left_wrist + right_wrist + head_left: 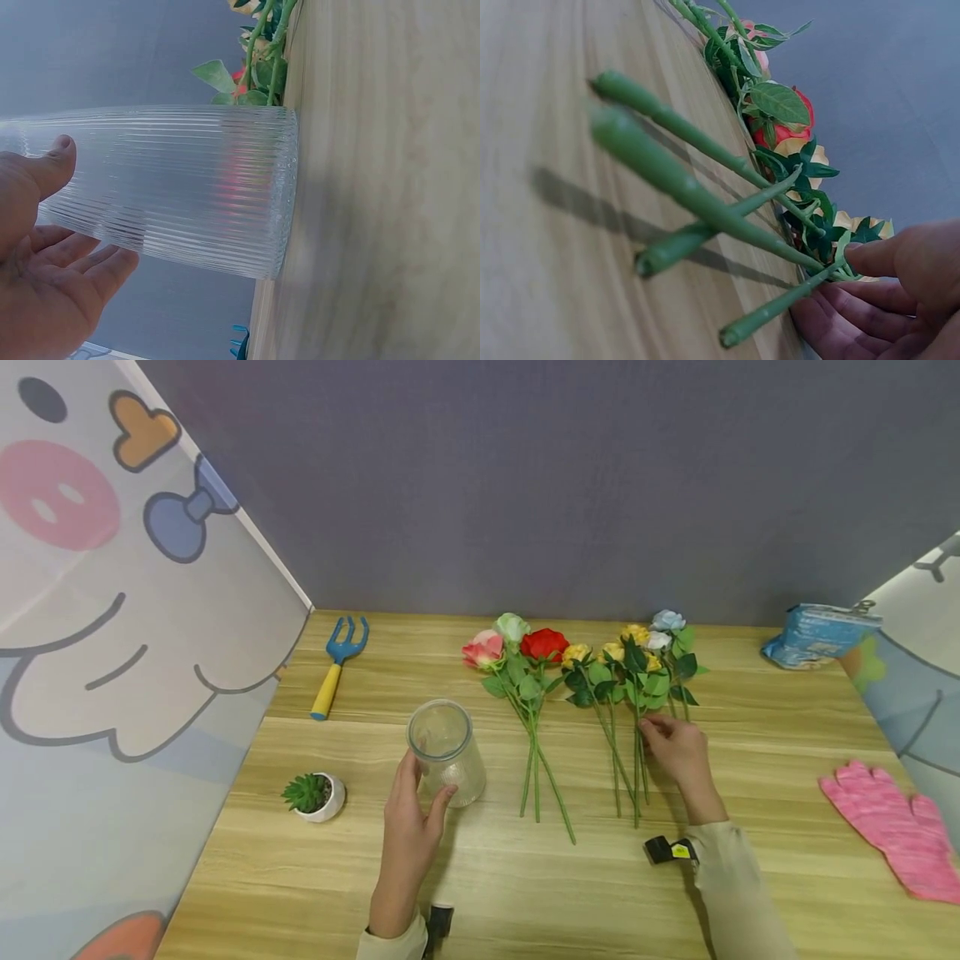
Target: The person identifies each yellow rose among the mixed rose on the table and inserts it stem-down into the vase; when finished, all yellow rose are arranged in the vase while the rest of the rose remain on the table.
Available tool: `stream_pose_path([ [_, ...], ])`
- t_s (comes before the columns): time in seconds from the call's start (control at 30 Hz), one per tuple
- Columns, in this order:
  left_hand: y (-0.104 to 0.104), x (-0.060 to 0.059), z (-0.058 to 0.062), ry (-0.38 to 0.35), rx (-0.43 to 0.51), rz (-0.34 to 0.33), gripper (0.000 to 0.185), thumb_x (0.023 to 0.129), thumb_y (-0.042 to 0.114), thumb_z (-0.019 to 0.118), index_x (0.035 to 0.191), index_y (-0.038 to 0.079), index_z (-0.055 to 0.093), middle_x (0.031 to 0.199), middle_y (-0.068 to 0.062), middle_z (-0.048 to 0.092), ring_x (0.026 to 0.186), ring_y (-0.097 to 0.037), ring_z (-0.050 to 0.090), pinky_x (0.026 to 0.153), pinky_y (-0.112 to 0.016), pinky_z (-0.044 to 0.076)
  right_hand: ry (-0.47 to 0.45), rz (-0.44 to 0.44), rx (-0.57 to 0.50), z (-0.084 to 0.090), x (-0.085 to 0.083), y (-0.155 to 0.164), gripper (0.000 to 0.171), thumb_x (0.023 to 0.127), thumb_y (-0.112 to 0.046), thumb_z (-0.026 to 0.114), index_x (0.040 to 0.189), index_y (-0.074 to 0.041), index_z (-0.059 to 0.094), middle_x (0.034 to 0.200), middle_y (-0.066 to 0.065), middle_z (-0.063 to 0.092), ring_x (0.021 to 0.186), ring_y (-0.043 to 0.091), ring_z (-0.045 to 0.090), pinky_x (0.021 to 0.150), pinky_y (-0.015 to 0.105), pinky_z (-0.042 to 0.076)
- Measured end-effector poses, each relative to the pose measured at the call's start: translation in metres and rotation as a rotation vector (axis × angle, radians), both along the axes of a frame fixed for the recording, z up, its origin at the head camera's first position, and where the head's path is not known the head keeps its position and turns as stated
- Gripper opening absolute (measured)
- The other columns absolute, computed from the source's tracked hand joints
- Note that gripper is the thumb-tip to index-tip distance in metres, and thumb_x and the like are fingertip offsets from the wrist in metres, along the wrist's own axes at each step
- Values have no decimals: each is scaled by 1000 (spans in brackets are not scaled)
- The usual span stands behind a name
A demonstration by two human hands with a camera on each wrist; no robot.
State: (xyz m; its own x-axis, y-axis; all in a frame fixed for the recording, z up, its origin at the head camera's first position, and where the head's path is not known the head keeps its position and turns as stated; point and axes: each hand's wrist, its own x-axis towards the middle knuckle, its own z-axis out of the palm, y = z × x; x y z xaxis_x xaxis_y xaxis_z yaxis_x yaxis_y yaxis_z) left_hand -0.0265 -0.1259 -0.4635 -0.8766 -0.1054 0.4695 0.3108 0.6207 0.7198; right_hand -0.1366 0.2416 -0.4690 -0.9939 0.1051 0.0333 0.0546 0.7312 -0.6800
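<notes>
At the lower centre of the frame the left hand [408, 827] grasps the ribbed glass vase [447, 752], probably fragile and slippery, while the right hand [675, 747] pinches light, stiff flower stems [637, 768] near the leaves.

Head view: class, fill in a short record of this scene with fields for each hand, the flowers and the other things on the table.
Left hand: left hand in a grip round the ribbed glass vase, which stands upright on the table
Right hand: right hand pinches stems of the yellow and blue flowers
Other flowers: pink, white and red flowers lie beside the vase
Also there: blue hand fork, small potted succulent, pink glove, blue packet
</notes>
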Motion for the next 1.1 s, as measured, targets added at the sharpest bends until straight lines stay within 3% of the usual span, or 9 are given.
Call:
stream_pose_path([
  [0.4,0,-1,2,5,0,-4,79,83,-8,80,150,-10,38,129,-28,59,110,-42,62,92,-61,58,57,-38,26,-4,-4,-2,26,99,-12,68,110,11,74,97,26,76,61,12,67,55,12,47],
  [0.63,0,0,2,2,1,-10,79,83,-8,80,149,-11,37,133,-31,57,114,-47,62,93,-62,57,41,-58,39,-8,-4,-4,23,97,-10,72,109,9,75,96,23,77,78,31,75,66,30,60],
  [0.77,0,1,1,-8,8,-8,78,83,-8,79,149,-12,37,135,-33,56,116,-50,61,94,-62,57,35,-71,39,-8,-3,-5,23,97,-10,71,109,9,76,96,23,77,82,36,75,68,34,60],
  [0.97,0,1,2,-18,18,-10,77,84,-8,79,149,-11,38,137,-33,55,119,-52,61,96,-62,56,39,-70,64,-4,-1,-4,22,97,-8,70,108,10,75,96,24,76,87,42,74,75,50,61],
  [1.1,0,1,3,-22,30,-16,77,84,-8,78,150,-9,38,138,-31,55,122,-51,59,98,-62,55,-3,-78,72,-2,2,-2,23,97,-11,71,107,10,76,93,23,77,76,33,76,63,32,60],
])
